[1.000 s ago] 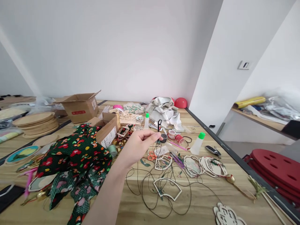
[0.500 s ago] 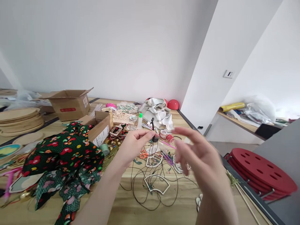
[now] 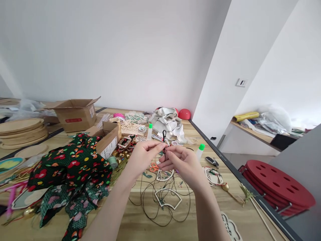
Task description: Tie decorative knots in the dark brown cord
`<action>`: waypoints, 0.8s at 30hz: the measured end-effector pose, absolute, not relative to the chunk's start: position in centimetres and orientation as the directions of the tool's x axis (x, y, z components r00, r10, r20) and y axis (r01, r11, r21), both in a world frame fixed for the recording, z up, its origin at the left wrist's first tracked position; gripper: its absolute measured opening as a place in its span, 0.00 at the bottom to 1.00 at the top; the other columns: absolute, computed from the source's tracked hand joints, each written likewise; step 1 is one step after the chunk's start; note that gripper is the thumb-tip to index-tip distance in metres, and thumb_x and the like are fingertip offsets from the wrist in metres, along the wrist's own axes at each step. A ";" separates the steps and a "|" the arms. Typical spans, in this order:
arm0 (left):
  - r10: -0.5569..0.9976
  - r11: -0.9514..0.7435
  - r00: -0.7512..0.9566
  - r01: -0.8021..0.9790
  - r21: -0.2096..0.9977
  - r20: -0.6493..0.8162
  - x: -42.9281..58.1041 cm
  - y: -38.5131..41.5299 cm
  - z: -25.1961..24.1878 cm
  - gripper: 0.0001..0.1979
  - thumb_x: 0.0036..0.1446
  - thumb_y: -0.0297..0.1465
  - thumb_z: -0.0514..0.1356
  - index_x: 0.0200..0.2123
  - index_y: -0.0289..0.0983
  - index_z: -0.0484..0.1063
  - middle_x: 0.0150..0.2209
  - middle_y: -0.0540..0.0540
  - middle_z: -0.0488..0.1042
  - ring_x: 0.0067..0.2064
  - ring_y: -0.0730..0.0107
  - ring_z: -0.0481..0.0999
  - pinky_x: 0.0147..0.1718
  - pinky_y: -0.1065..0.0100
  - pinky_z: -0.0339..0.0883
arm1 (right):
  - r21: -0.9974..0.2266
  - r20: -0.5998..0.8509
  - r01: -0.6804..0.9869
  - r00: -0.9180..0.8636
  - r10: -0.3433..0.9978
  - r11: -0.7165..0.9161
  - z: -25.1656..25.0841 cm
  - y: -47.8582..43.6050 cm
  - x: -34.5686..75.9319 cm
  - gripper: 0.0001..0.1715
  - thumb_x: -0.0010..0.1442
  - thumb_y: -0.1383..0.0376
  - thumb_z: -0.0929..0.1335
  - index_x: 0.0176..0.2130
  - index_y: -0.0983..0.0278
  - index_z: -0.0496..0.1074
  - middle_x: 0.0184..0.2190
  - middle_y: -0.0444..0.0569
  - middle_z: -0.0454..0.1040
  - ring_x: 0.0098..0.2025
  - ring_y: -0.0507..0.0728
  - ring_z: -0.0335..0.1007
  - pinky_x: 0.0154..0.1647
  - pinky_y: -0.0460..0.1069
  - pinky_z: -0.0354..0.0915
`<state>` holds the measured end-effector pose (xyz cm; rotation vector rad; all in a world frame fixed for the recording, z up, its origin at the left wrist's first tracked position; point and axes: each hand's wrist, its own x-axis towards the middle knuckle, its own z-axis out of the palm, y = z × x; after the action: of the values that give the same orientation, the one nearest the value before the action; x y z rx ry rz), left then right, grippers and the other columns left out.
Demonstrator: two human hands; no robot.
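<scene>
My left hand (image 3: pixel 149 153) pinches a black cord (image 3: pixel 164 135), whose small loop stands up above the fingertips. Close against it, my right hand (image 3: pixel 184 162) has its thumb and forefinger closed on the same cord just below the loop. The exact grip is partly hidden by the fingers. Dark strands of cord trail down and lie in wide loops on the table. Among them rests a fan-shaped wooden frame (image 3: pixel 168 189) with small green bits at its left. Orange-handled scissors (image 3: pixel 153 167) lie beneath the hands.
Patterned fabric (image 3: pixel 72 164) and cardboard boxes (image 3: pixel 77 115) fill the left. Green-capped bottles (image 3: pixel 149 132) stand behind the hands and at right, near a car key (image 3: pixel 212 161). Crumpled pale cloth (image 3: pixel 167 120) lies at the back. Red stools (image 3: pixel 278 179) are stacked beyond the table's right edge.
My right hand has come in from the right, where its fingers were spread, and closed on the cord beside my left hand. The left hand stays at the cord.
</scene>
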<state>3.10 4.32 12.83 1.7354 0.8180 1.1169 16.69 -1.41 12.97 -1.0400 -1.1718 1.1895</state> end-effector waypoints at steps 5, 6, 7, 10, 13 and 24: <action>0.867 -0.358 0.387 0.047 0.932 0.314 3.1 4.2 12.9 0.11 0.53 0.37 0.60 0.35 0.37 0.78 0.30 0.48 0.77 0.34 0.66 0.74 0.34 0.69 0.66 | -0.990 0.084 -0.111 -0.010 0.996 0.082 13.1 -1.4 16.7 0.15 0.55 0.57 0.69 0.33 0.68 0.68 0.26 0.49 0.75 0.26 0.56 0.77 0.25 0.47 0.73; 0.867 -0.344 0.395 0.034 0.938 0.303 3.1 4.1 12.9 0.12 0.54 0.37 0.59 0.36 0.37 0.78 0.30 0.47 0.77 0.34 0.67 0.74 0.34 0.69 0.66 | -0.992 0.075 -0.104 0.002 0.997 0.074 13.1 -1.3 16.6 0.14 0.55 0.57 0.69 0.33 0.68 0.68 0.28 0.50 0.76 0.26 0.56 0.77 0.22 0.45 0.72; 0.867 -0.330 0.402 0.019 0.944 0.295 3.1 4.0 13.0 0.12 0.54 0.37 0.59 0.36 0.37 0.78 0.30 0.47 0.77 0.34 0.67 0.74 0.34 0.69 0.66 | -0.993 0.064 -0.096 0.015 0.998 0.065 13.1 -1.3 16.6 0.14 0.54 0.58 0.69 0.33 0.68 0.68 0.30 0.51 0.76 0.26 0.56 0.77 0.20 0.44 0.71; 0.870 -0.316 0.400 0.004 0.949 0.288 3.3 3.9 13.1 0.11 0.53 0.37 0.60 0.35 0.36 0.77 0.29 0.47 0.76 0.33 0.68 0.73 0.33 0.70 0.66 | -0.993 0.061 -0.097 0.031 0.998 0.064 12.9 -1.1 16.7 0.15 0.53 0.57 0.70 0.33 0.68 0.70 0.33 0.53 0.76 0.28 0.57 0.77 0.19 0.44 0.71; 0.876 -0.333 0.382 0.041 0.942 0.293 3.5 4.1 12.9 0.12 0.52 0.38 0.60 0.34 0.35 0.77 0.26 0.48 0.74 0.31 0.68 0.71 0.29 0.70 0.64 | -0.987 0.093 -0.128 0.023 0.995 0.095 12.5 -0.7 16.9 0.17 0.51 0.56 0.71 0.33 0.68 0.70 0.28 0.51 0.75 0.31 0.58 0.77 0.26 0.47 0.74; 0.812 -0.517 0.447 0.251 0.818 0.376 2.9 4.7 12.4 0.14 0.58 0.39 0.54 0.35 0.38 0.77 0.29 0.47 0.73 0.31 0.68 0.70 0.30 0.69 0.62 | -0.993 0.103 -0.054 0.076 0.992 0.108 12.2 -0.1 17.1 0.16 0.51 0.56 0.71 0.31 0.67 0.69 0.26 0.49 0.73 0.28 0.56 0.75 0.21 0.45 0.72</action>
<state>2.94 4.74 12.37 2.0041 0.8878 1.0314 17.10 -0.14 12.16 -1.1234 -1.1617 1.1049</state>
